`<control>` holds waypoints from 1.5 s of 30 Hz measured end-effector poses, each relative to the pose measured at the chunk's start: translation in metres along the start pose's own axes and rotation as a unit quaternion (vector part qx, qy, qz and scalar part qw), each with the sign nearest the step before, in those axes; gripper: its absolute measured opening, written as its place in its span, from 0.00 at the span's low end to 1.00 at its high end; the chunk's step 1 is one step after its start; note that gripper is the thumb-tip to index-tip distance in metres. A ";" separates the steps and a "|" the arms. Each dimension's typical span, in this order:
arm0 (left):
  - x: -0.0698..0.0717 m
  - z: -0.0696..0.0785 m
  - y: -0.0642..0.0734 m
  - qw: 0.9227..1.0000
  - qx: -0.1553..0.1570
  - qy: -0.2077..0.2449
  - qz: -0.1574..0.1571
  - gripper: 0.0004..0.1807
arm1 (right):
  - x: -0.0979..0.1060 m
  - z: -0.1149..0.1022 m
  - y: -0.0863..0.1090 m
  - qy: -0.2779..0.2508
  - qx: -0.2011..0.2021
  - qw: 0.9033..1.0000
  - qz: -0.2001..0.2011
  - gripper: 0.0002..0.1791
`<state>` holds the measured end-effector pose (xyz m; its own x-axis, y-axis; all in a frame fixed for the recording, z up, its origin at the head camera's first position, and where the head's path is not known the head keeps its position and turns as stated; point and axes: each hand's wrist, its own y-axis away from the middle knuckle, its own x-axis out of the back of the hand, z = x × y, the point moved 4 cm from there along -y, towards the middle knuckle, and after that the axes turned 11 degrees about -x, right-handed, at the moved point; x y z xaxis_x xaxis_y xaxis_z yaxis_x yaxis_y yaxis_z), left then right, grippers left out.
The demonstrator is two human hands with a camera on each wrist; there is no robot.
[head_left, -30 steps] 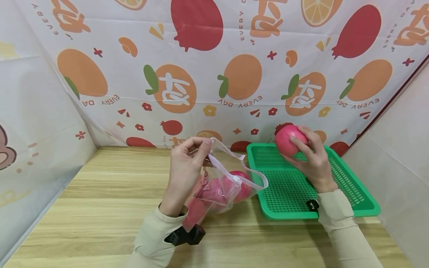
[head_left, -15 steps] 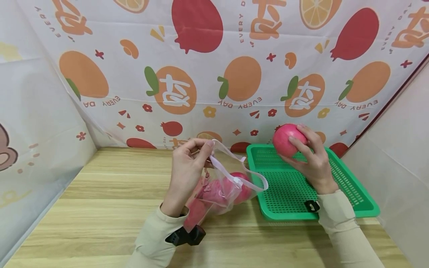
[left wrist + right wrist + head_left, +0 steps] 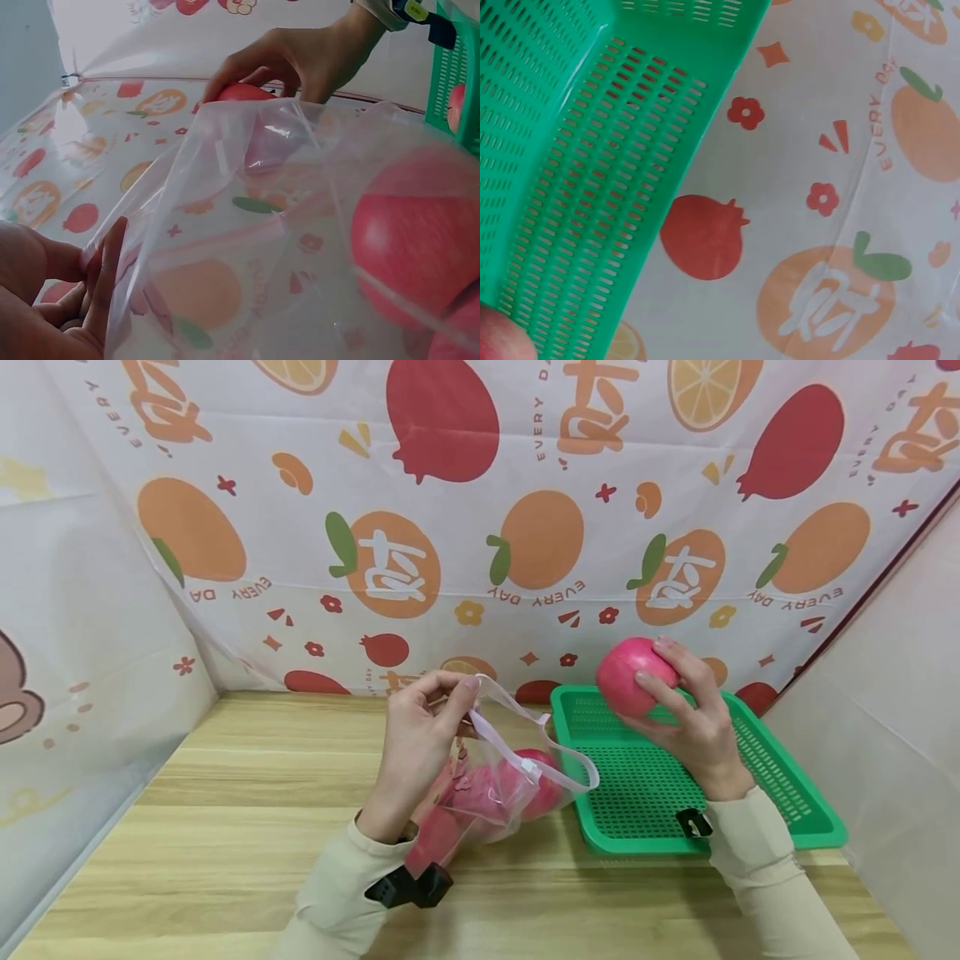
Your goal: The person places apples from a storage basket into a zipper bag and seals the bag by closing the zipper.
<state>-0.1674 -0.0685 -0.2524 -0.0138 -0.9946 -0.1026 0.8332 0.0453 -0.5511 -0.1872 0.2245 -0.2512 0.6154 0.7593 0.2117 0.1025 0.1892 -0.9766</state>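
Observation:
My left hand (image 3: 416,743) pinches the rim of a clear zip bag (image 3: 517,760) with a pale pink zip edge and a white slider. The bag's mouth gapes toward the right. Inside it are several red apples, one large apple (image 3: 420,232) showing through the plastic in the left wrist view. My right hand (image 3: 697,727) grips another red apple (image 3: 630,677), raised over the back left of a green basket (image 3: 588,827). In the left wrist view, the right hand (image 3: 300,60) and its apple (image 3: 244,92) appear beyond the bag's edge, apart from it.
The perforated green basket stands on the wooden table (image 3: 247,827), just right of the bag. A fruit-print cloth (image 3: 465,543) hangs behind the table. Pale side walls bound the left and right. Both wrists wear black devices.
The right hand, with its apple, has shifted slightly left toward the bag. The left hand keeps its pinch on the bag's rim, almost still. The head view has tilted a little.

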 end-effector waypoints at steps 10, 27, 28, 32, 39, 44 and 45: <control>0.004 0.004 -0.001 0.999 0.001 -0.011 -0.033 0.10 | -0.004 -0.015 -0.011 -0.048 0.026 0.998 -0.037 0.18; 0.004 0.008 0.001 0.998 0.011 -0.024 -0.055 0.11 | -0.008 -0.051 -0.021 -0.048 0.092 0.989 -0.106 0.17; 0.004 0.009 0.001 0.998 0.010 -0.025 -0.056 0.12 | -0.008 -0.054 -0.021 -0.046 0.094 0.987 -0.118 0.17; 0.003 0.009 0.001 0.998 0.007 -0.027 -0.060 0.12 | -0.010 -0.061 -0.020 -0.050 0.100 0.983 -0.145 0.17; 0.003 0.010 0.002 0.997 0.006 -0.037 -0.064 0.11 | -0.012 -0.069 -0.021 -0.059 0.112 0.981 -0.149 0.18; 0.003 0.010 0.002 0.997 0.003 -0.038 -0.066 0.11 | -0.013 -0.074 -0.020 -0.064 0.106 0.979 -0.162 0.18; 0.003 0.010 0.002 0.997 0.002 -0.038 -0.066 0.11 | -0.013 -0.075 -0.019 -0.068 0.103 0.979 -0.165 0.19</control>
<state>-0.1597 -0.0724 -0.2454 -0.0816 -0.9961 0.0324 0.8296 -0.0859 -0.5517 -0.1385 0.1643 -0.2382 0.4648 0.7090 0.5303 0.1102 0.5480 -0.8292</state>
